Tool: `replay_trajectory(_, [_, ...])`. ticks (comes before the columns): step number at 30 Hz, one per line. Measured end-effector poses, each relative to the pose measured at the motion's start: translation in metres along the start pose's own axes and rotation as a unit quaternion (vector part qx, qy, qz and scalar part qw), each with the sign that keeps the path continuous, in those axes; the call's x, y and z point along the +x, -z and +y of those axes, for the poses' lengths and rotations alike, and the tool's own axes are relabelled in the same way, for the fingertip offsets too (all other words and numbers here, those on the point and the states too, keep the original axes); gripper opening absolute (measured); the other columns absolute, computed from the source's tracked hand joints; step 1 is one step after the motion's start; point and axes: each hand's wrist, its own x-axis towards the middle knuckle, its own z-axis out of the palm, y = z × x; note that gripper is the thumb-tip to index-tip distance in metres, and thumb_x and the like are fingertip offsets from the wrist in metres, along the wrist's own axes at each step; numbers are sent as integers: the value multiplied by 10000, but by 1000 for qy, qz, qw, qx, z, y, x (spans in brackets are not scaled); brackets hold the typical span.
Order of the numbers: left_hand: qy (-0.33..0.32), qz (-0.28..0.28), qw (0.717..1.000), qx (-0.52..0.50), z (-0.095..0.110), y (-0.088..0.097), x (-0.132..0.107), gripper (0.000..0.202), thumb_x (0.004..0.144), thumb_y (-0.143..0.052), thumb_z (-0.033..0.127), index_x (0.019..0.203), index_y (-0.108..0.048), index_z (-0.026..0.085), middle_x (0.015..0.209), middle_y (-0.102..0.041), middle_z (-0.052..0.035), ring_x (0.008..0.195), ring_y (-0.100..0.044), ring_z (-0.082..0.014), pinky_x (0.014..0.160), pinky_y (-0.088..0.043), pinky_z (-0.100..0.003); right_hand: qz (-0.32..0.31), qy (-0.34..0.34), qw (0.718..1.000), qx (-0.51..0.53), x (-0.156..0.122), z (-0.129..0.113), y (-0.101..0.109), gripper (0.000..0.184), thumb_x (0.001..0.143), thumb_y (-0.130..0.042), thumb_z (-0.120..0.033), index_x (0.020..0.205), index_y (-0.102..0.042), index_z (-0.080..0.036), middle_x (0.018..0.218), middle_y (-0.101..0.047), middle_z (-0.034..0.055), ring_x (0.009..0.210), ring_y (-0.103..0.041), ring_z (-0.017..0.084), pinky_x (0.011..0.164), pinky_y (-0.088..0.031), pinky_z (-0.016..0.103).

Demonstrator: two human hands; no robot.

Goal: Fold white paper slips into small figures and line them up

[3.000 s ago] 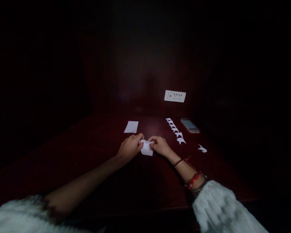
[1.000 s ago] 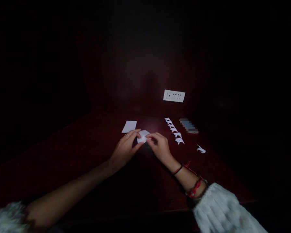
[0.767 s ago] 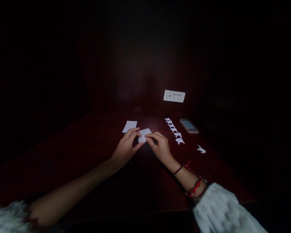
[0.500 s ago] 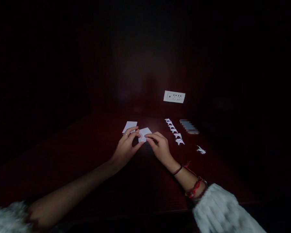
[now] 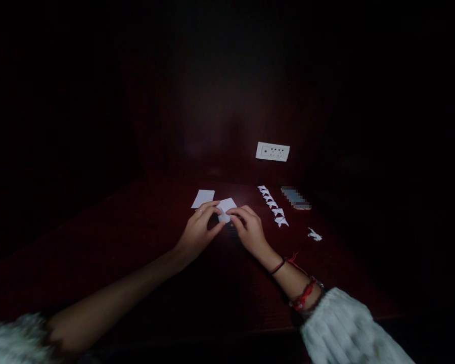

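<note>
A small white paper piece [image 5: 226, 208], partly folded, is pinched between both hands just above the dark red table [image 5: 144, 253]. My left hand [image 5: 199, 232] grips its left side with thumb and fingers closed; a ring shows on one finger. My right hand [image 5: 250, 230] pinches its right side with fingertips together. Red string bracelets circle the right wrist.
A flat white paper rectangle [image 5: 203, 198] lies just beyond my left hand. A row of several folded white paper shapes [image 5: 273, 206] runs to the right, with one more folded piece [image 5: 314, 234] apart. A phone [image 5: 296, 197] lies near a white wall socket [image 5: 272, 151].
Both hands moved the paper away from me and turned it over the last three seconds. Since half a second ago the paper has shifted only slightly between the fingertips.
</note>
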Motion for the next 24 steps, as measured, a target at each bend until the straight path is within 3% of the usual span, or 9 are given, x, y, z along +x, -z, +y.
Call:
replay_trajectory(5, [-9, -1, 1000, -8, -2, -2, -1, 192, 729, -503, 185, 915, -453, 187, 1061, -489, -43, 1002, -446, -164, 849, -367, -321, 13, -18, 1000, -1, 0, 1, 0, 226, 776, -361, -144, 873, -559, -191, 838, -506, 40, 675, -488, 111, 651, -404, 232])
replay_trajectory(9, [-21, 2, 1000, -12, -2, -2, -1, 195, 734, -499, 187, 924, -457, 183, 1067, -489, -46, 1002, -448, -155, 861, -361, -317, 30, -7, 999, -10, 1, -1, 1, 178, 764, -391, -165, 834, -553, -190, 821, -505, 33, 756, -483, 121, 664, -393, 216])
replay_trajectory(17, [-30, -3, 999, -16, 2, -1, -1, 226, 717, -521, 206, 937, -471, 187, 1083, -484, -51, 1009, -448, -175, 856, -369, -340, 39, -11, 998, -42, 3, -1, 2, 125, 749, -413, -166, 738, -537, -181, 747, -502, 20, 725, -461, 123, 656, -358, 227])
replay_trajectory(24, [-7, -13, 999, -30, 5, -1, -2, 238, 684, -561, 204, 910, -486, 199, 1061, -472, -31, 958, -466, -166, 817, -400, -310, 42, -6, 997, -67, 3, -2, 1, 114, 752, -424, -185, 705, -528, -186, 761, -509, 22, 756, -439, 141, 696, -336, 256])
